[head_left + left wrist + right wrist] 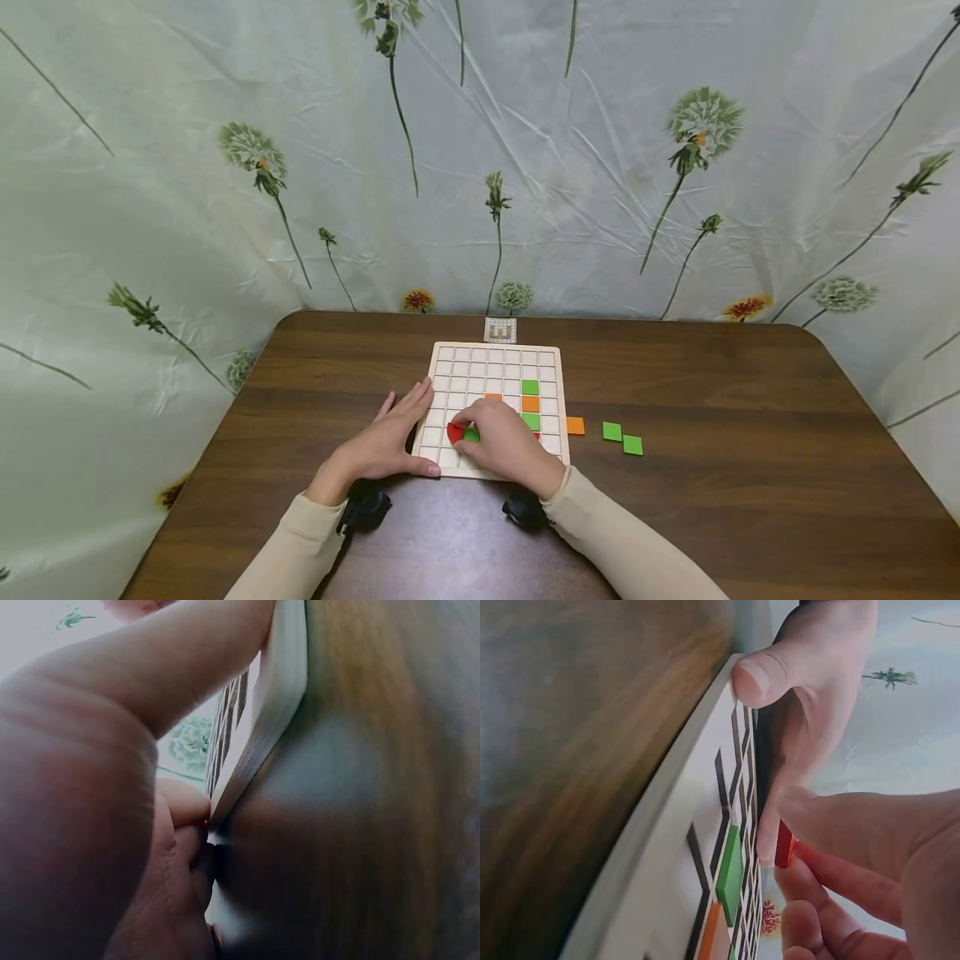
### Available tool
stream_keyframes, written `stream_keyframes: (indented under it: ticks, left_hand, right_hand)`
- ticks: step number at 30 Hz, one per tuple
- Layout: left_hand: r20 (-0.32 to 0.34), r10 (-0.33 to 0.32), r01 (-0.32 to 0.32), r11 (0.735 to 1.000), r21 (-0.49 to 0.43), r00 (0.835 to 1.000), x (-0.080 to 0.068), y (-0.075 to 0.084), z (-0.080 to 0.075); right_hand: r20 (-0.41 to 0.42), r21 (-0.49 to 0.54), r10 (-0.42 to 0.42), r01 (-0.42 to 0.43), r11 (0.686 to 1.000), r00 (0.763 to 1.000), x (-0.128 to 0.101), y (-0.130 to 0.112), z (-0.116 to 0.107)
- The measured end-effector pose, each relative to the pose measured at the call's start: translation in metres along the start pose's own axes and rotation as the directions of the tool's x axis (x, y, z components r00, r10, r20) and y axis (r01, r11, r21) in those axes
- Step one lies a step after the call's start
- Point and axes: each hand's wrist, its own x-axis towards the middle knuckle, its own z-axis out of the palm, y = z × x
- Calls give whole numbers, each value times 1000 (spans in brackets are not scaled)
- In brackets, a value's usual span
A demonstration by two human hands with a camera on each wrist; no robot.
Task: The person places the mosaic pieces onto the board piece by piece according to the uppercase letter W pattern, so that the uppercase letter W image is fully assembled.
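Note:
A pale square board [491,350] with a grid of cells lies on the table. My left hand [386,442] rests along its left edge, fingers extended, the thumb on the near left corner. Over the board's near part, my right hand [502,442] pinches a red tile [785,844] between thumb and fingers. Close beside that tile, a green tile [471,435] sits on the board. Farther right, a column holds a green tile [530,387], an orange tile [530,404] and another green tile [530,421]. My right hand partly hides an orange tile [492,397] and a red tile [536,436].
Right of the board, an orange tile [575,426] lies by its edge, with two green tiles [612,432] farther out on the brown table [712,400]. A small printed card [500,330] is behind the board. A flower-patterned curtain [585,167] hangs beyond the table.

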Motion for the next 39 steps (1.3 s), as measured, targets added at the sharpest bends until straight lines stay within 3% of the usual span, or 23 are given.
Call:
stream_keyframes:
  ticks: [9,19,39]
  left_hand:
    - [-3,5,-5,1000,4,1000,0,1,0]
    - [0,-6,6,1000,1,1000,1,-1,0]
    - [-5,6,-6,1000,0,1000,1,0,0]
  right_hand:
    - [22,48,9,-10,999,1000,9,-2,4]
    - [65,22,21,-23,1000,998,11,2,6]
    - [59,-4,21,-21,1000,998,7,6,5]
